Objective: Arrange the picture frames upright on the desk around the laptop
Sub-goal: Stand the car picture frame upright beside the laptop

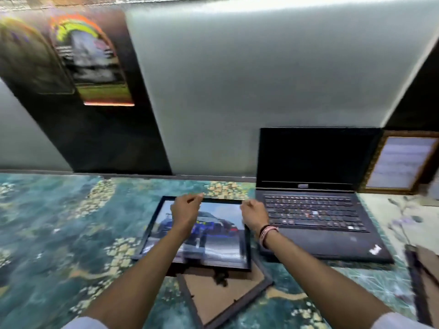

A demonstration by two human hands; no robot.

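A black-framed car picture lies tilted on the desk, left of the open black laptop. My left hand and my right hand both grip its far top edge. Under its near edge lies a second frame face down, brown backing up. A gold-framed picture stands upright against the wall, right of the laptop. Another face-down frame lies at the right edge.
The desk carries a teal cloth with floral patches. A grey wall rises just behind the laptop. A dark panel with colourful arched posters hangs at the upper left.
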